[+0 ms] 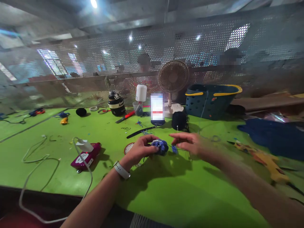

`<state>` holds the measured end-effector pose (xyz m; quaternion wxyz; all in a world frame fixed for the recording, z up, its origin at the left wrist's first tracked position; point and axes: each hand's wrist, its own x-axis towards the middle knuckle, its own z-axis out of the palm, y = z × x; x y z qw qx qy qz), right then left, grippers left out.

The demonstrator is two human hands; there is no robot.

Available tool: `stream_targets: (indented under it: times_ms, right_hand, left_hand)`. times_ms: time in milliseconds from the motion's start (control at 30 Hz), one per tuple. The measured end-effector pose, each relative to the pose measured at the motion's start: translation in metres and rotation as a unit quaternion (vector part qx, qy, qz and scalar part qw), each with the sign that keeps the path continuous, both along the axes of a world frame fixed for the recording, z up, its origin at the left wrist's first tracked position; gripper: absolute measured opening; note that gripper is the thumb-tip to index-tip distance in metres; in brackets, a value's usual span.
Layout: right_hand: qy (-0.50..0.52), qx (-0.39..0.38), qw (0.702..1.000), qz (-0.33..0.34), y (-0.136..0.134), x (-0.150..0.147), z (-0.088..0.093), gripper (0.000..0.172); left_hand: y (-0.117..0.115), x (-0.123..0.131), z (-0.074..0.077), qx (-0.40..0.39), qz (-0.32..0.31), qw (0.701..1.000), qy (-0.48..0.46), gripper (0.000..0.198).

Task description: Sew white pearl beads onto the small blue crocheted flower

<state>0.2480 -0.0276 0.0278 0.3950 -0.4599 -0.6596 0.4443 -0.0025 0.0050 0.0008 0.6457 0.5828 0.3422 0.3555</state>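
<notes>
Your left hand point(140, 151) pinched the blue yarn ball point(160, 147) just left of your right hand point(190, 144), whose blurred fingers pointed toward it, their grip impossible to tell.

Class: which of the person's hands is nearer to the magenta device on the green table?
Left. The left hand, gripping a blue bundle, sits just right of the magenta device; the right hand is farther right, beyond the bundle.
</notes>
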Motion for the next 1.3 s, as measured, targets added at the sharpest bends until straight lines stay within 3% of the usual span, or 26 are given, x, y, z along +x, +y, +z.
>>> stream_targets:
  times_ms: [100,200,400,600,700,767,867,1000,1100,1300]
  right_hand:
    - [-0.071,-0.028,0.995,0.067,-0.007,-0.028,0.009,0.038]
    - [-0.080,-0.030,0.993,0.082,-0.005,-0.032,0.012,0.019]
    - [0.026,-0.009,1.000,0.016,0.002,-0.029,0.007,0.031]
    - [0.051,0.032,0.994,-0.087,0.004,-0.023,0.012,0.027]
    - [0.100,0.042,0.984,-0.139,0.010,-0.014,0.005,0.024]
    - [0.076,0.033,0.985,-0.149,0.013,-0.010,-0.003,0.023]
    - [-0.006,0.009,0.993,-0.121,0.009,-0.014,-0.011,0.025]
    - [-0.040,-0.021,0.999,-0.011,-0.002,-0.032,-0.014,0.027]
    - [-0.021,-0.039,0.999,0.016,-0.005,-0.042,-0.014,0.023]
    - [0.136,-0.105,0.982,-0.074,-0.003,-0.049,-0.020,0.029]
  left_hand:
    - [0.000,-0.001,0.000,-0.010,-0.008,1.000,-0.017,0.041]
    - [-0.001,-0.001,0.001,-0.015,-0.010,1.000,-0.016,0.041]
    - [-0.003,0.001,0.004,-0.034,-0.008,0.999,-0.020,0.041]
    - [-0.001,0.001,-0.001,-0.032,-0.011,0.999,-0.012,0.039]
    - [-0.001,0.001,-0.001,-0.032,-0.012,0.999,-0.013,0.036]
    - [-0.002,0.001,0.000,-0.022,-0.020,0.999,-0.016,0.034]
    - [-0.003,0.002,0.002,0.007,-0.048,0.999,-0.015,0.033]
    - [-0.005,0.003,0.001,0.042,-0.061,0.997,0.000,0.039]
    - [-0.005,0.004,0.000,0.075,-0.034,0.997,-0.007,0.051]
    - [-0.011,0.013,0.002,0.061,0.067,0.993,-0.070,0.057]
